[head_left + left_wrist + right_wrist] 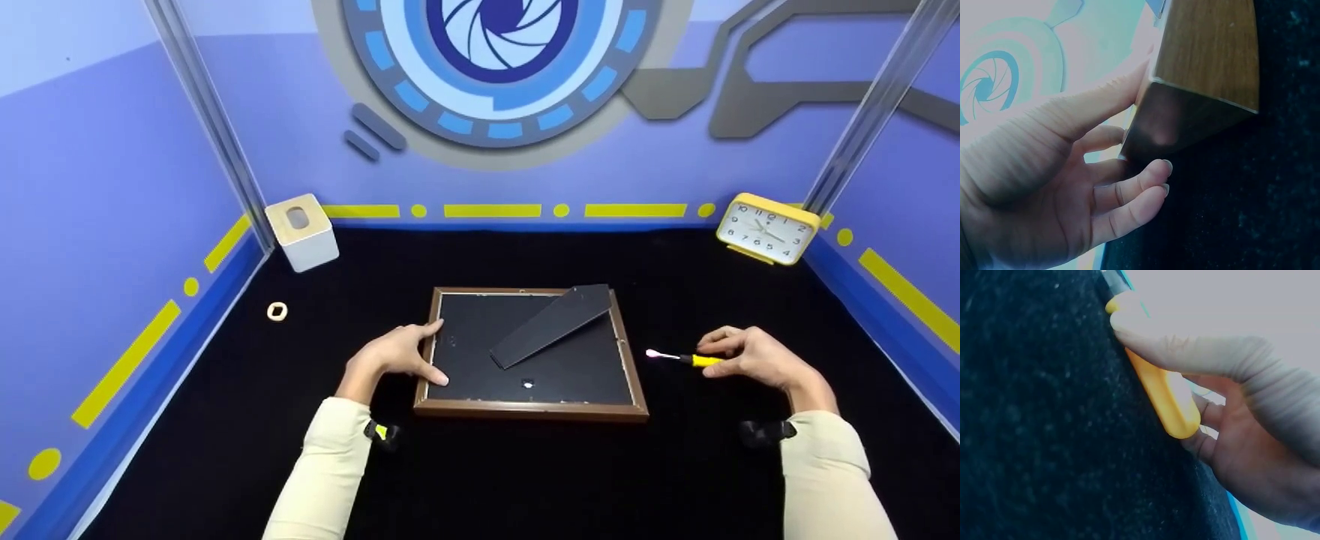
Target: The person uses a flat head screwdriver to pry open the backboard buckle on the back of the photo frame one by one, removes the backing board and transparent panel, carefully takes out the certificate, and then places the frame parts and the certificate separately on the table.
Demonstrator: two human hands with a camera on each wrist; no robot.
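Note:
A picture frame (525, 408) with a brown wood-look border lies back side up on the black surface. Its black stand flap (555, 324) slants across the back panel. At the frame's left edge is my left hand (394, 352), its thumb straight on the panel and its index fingertip on the border. The left wrist view shows the other fingers loosely bent beside the frame's side. To the right of the frame, my right hand (761, 358) pinches a screwdriver (1165, 399) with a yellow handle, held low over the surface. Its pinkish tip points left, apart from the frame.
A white tissue box (309, 244) with a wooden top stands at the back left. In front of it lies a small light ring-shaped piece (277, 311). A yellow alarm clock (769, 229) stands at the back right. Printed panels wall the black surface (570, 480).

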